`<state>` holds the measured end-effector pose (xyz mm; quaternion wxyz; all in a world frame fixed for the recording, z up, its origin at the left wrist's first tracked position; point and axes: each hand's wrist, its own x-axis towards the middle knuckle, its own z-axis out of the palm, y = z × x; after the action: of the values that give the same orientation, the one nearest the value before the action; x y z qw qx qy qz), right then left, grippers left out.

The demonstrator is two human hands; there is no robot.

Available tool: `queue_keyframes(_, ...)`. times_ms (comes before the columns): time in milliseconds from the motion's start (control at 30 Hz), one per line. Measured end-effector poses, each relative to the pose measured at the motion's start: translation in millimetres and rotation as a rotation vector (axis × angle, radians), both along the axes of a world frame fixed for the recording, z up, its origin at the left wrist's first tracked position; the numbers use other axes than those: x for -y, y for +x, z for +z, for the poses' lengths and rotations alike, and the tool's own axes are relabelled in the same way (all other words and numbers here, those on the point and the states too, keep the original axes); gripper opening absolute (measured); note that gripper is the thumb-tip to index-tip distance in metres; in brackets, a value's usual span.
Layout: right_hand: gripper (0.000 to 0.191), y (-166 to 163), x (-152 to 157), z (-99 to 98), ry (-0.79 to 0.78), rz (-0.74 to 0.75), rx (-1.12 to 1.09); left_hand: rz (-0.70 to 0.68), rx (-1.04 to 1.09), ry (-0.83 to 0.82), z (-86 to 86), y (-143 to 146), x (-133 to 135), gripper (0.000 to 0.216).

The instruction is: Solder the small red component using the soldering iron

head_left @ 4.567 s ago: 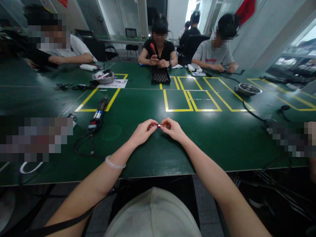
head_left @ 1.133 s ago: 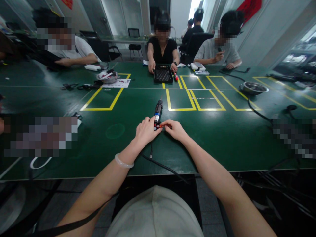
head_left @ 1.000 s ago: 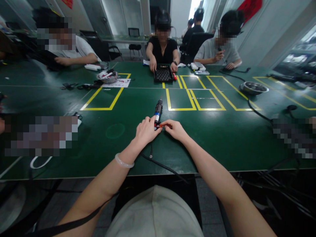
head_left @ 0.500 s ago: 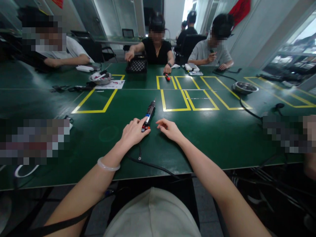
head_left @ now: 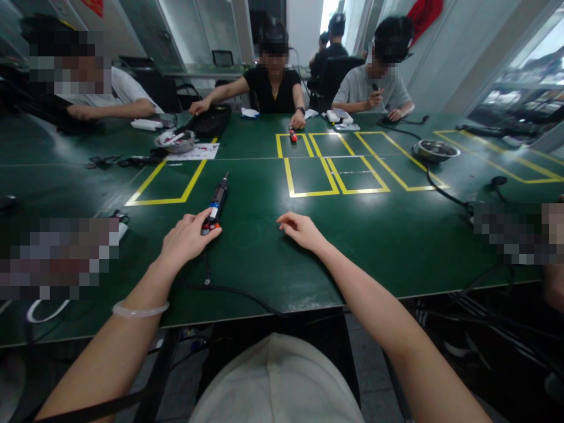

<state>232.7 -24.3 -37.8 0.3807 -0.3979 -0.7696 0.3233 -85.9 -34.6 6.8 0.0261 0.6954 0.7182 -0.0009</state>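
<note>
My left hand (head_left: 187,235) holds the rear end of an electric screwdriver (head_left: 217,197) between thumb and fingers. The screwdriver lies on the green table, its dark body with a blue-and-white label and its bit pointing away from me. From its rear end a black cord (head_left: 238,291) runs back across the table towards the near edge. My right hand (head_left: 299,229) rests to the right of it, apart from the tool. Its fingers are loosely bent with the thumb apart, and I see nothing in them.
Yellow tape outlines (head_left: 312,194) mark the green table (head_left: 255,252) ahead. A metal bowl (head_left: 435,151) sits at the right, another bowl (head_left: 176,141) at the left on a printed sheet (head_left: 207,151). Across the table, one person's hand (head_left: 298,120) touches a red tool (head_left: 293,136); other people sit alongside.
My left hand has moved left with the electric screwdriver, and its cord has shifted along. My right hand has stayed about where it was. Across the table, a person has moved a black basket left.
</note>
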Motion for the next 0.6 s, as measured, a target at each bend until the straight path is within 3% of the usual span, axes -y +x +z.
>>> queue_keyframes(367, 0.023, -1, -1, -4.6, -0.006, 0.011, 0.012, 0.175, -0.059, 0.002, -1.3, -109, -10, 0.082)
queue_keyframes(600, 0.022, -2, 1, -1.1, -0.007, 0.009, 0.042, 0.176, -0.177, 0.210, -4.2, -115, 3, 0.063)
